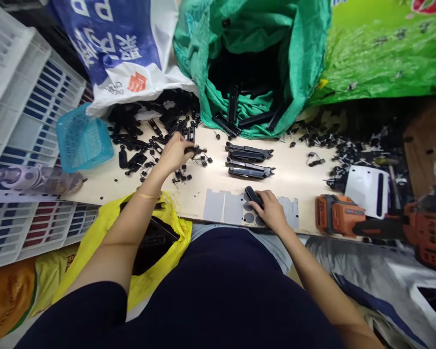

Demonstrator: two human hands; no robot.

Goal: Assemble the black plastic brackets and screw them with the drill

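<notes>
My left hand reaches over the pale board and pinches a small black plastic part at the edge of a scatter of small black pieces. My right hand rests near the board's front edge, its fingers closed on a short black plastic piece lying over a grey metal template. Two assembled long black parts lie side by side in the middle of the board, just beyond my right hand.
A green sack of long black parts stands open at the back. A blue basket and white crates are at left, a yellow bag by my lap. An orange cordless drill lies at right beside black screws.
</notes>
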